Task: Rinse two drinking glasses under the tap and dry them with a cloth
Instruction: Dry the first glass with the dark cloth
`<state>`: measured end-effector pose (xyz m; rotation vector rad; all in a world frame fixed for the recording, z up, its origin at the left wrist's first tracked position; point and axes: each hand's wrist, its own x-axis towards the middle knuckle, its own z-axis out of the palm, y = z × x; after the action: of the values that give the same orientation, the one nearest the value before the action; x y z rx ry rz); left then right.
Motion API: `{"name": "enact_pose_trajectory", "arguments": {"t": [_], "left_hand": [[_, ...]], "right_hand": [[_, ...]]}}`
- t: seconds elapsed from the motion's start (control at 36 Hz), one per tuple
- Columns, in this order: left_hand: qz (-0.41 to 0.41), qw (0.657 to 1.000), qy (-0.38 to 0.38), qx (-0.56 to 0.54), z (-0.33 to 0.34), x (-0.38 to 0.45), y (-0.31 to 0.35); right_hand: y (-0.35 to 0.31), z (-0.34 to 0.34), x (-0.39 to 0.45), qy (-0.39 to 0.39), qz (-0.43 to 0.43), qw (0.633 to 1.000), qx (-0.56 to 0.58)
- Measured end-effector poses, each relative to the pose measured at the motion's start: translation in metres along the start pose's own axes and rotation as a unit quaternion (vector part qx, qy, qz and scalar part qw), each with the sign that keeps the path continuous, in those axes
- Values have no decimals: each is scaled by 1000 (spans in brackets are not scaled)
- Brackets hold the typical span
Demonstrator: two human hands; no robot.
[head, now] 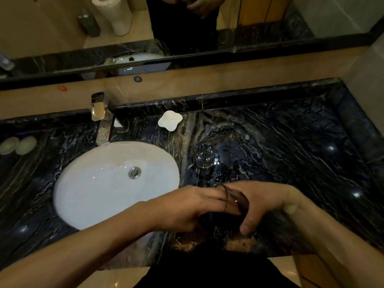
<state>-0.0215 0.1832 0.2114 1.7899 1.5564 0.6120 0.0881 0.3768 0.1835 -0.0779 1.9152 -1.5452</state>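
1. Two drinking glasses are in view, both to the right of the white oval sink (87, 183) set into the dark marble counter (291, 152).
2. One glass (204, 154) stands alone on the counter, just right of the sink's rim and apart from both hands.
3. The other glass (229, 201) is held between the hands, nearer the counter's front edge than the sink, tilted with its rim toward the left hand.
4. The right hand (268, 204) wraps its fingers and thumb round this glass.
5. The left hand (187, 208) has its fingers at the glass's mouth; whether they curl on the rim cannot be told.
6. A chrome tap (102, 121) rises behind the sink.
7. A white soap dish (170, 120) sits behind and right of the sink.
8. Two pale round items (17, 145) lie well left of the sink.
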Motion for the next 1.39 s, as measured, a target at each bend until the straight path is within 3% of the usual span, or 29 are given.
{"name": "enact_pose_trajectory", "arguments": {"t": [0.06, 0.22, 0.33, 0.39, 0.5, 0.61, 0.72, 0.83, 0.94, 1.11, 1.25, 1.39], "left_hand": [[6, 1000, -11, 7, -4, 0, 2], [-34, 999, 35, -14, -21, -10, -4], [-85, 989, 109, -47, -40, -26, -12], [-117, 975, 180, -61, -40, -34, -20], [-176, 903, 377, -108, -15, -27, -21], [-147, 857, 493, -19, 21, 1, -13], [-144, 838, 524, -51, 54, 31, -5], [-129, 854, 498, -77, 77, 44, 3], [-145, 820, 543, -108, 80, 51, 8], [-186, 786, 573, -135, 78, 57, 5], [-213, 764, 582, -178, 61, 55, -4], [-238, 730, 584, -264, 61, 50, -13]], "right_hand": [[2, 0, 1, -31, -8, 999, 36], [18, -4, 1, -20, 2, 995, 99], [38, -4, -5, -8, -1, 961, 276], [42, -3, -6, 45, -17, 931, 363], [37, 3, 1, 261, -43, 889, 374], [19, 20, 17, 391, -47, 830, 396], [3, 35, 40, 463, -95, 752, 458], [-1, 43, 55, 494, -106, 693, 514], [-2, 49, 58, 552, -95, 707, 432], [-10, 52, 56, 570, -87, 742, 342], [-8, 52, 55, 568, -87, 737, 356], [-8, 51, 50, 496, -98, 747, 432]]}}
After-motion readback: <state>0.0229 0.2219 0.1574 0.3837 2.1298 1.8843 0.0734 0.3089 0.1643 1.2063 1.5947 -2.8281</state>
